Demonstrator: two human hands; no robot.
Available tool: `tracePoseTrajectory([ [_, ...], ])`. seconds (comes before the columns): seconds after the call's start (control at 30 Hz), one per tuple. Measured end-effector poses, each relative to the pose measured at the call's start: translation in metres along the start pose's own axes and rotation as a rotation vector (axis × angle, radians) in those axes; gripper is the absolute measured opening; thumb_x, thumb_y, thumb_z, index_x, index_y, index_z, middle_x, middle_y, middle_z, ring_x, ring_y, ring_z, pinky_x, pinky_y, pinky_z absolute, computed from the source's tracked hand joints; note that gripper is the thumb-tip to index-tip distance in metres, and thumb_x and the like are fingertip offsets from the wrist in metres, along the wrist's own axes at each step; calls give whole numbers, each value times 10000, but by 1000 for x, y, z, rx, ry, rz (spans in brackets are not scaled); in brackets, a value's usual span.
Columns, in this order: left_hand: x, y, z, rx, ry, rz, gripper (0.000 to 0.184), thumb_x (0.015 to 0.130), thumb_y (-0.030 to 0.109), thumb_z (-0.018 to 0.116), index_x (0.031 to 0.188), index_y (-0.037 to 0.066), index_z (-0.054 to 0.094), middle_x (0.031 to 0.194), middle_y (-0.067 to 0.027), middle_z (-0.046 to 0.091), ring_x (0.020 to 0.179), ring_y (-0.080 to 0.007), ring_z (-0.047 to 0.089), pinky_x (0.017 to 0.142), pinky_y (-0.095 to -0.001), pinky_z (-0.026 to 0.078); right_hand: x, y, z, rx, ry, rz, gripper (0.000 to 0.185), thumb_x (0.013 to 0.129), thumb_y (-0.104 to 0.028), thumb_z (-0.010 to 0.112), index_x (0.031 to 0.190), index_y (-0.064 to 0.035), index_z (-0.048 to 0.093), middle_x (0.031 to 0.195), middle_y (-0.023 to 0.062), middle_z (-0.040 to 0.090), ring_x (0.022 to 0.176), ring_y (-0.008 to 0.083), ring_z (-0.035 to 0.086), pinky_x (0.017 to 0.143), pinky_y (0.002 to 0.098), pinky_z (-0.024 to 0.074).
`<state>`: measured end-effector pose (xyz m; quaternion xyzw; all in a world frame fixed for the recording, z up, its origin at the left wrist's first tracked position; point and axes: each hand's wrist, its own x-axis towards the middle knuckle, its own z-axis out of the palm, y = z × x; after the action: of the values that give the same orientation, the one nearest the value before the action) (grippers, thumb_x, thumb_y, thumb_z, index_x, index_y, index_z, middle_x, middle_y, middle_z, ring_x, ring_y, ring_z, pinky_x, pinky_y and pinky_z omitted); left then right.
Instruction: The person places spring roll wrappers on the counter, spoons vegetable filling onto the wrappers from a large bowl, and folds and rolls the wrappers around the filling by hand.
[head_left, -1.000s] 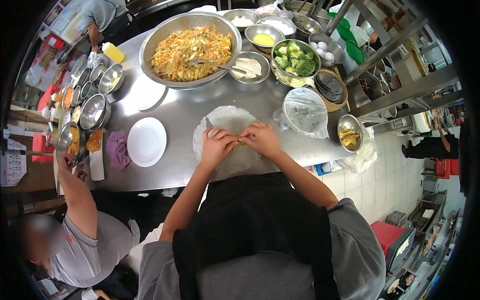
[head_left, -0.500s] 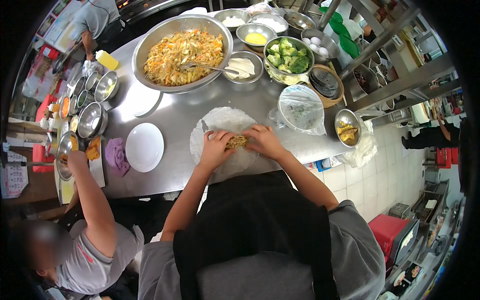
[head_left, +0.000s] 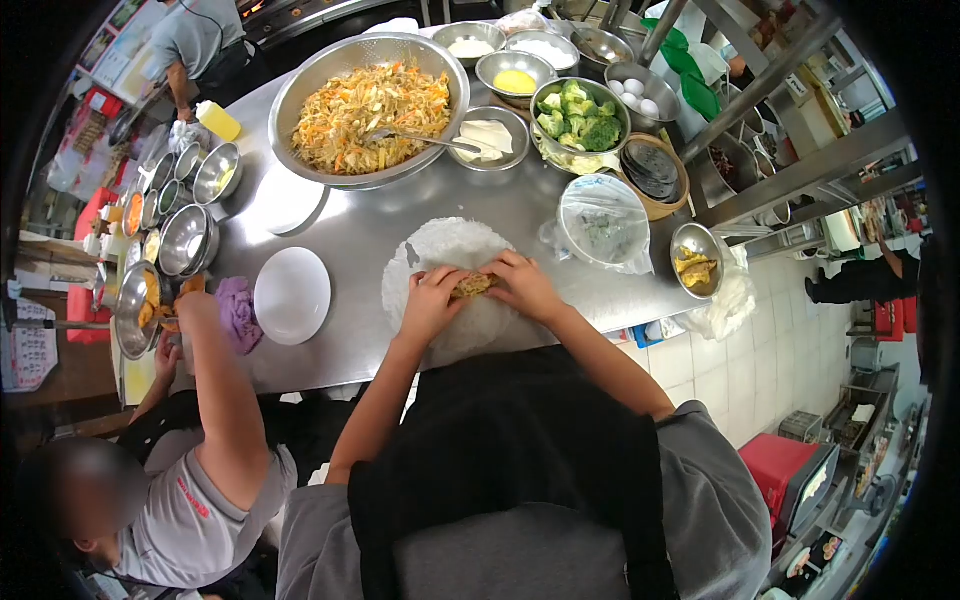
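Note:
On the steel table lies a thin, round, whitish wrapper sheet with a small tear at its left side. A small mound of shredded noodle-and-vegetable filling sits on its near half. My left hand curls around the filling's left end, and my right hand closes on its right end. The fingertips of both hands press in on the filling from either side. Beyond the wrapper stands a large metal bowl full of similar shredded filling, with a spoon resting in it.
White plates and a purple cloth lie to the left. At the right are a plastic-covered bowl, broccoli, eggs and a small bowl of yellow food. A co-worker's arm reaches over bowls at the left.
My fingers have drawn closer around the filling, which looks more compact. The co-worker's hand at the left has moved from the metal bowl toward the right.

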<state>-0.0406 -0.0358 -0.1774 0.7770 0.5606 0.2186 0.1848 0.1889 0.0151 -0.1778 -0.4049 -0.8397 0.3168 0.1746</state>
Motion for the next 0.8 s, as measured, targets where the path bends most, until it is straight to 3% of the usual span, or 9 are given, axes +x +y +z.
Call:
tracePoseTrajectory([
  [0.07, -5, 6, -9, 6, 80, 17, 569, 747, 236, 835, 1281, 171, 649, 1213, -17, 642, 1167, -219, 592, 1038, -473, 365, 1, 6, 4, 8, 3, -6, 514, 790, -204, 806, 1275, -183, 638, 1217, 67, 585, 1198, 289, 558, 991, 440, 391],
  [0.27, -16, -16, -3, -43, 39, -32, 523, 751, 244, 835, 1242, 162, 675, 1207, -20, 646, 1163, -224, 594, 1046, -434, 364, -1, -10, 1, -23, 58, -10, 422, 796, -213, 797, 1198, -177, 675, 1180, 44, 608, 1196, 273, 563, 962, 439, 397],
  [0.57, -30, -14, -54, -50, 4, -94, 766, 616, 313, 921, 1310, 171, 630, 1329, -30, 603, 1227, -274, 557, 1055, -435, 364, -6, -7, -11, -89, 71, -21, 424, 797, -237, 794, 1201, -191, 674, 1178, 35, 619, 1191, 272, 567, 949, 440, 399],
  [0.8, -28, -29, -35, -160, 65, -63, 627, 641, 210, 902, 1222, 120, 684, 1225, -89, 640, 1143, -319, 595, 984, -426, 473, -4, -6, -4, -74, -7, 40, 446, 810, -269, 778, 1230, -179, 655, 1232, 49, 603, 1201, 276, 562, 971, 441, 387],
])
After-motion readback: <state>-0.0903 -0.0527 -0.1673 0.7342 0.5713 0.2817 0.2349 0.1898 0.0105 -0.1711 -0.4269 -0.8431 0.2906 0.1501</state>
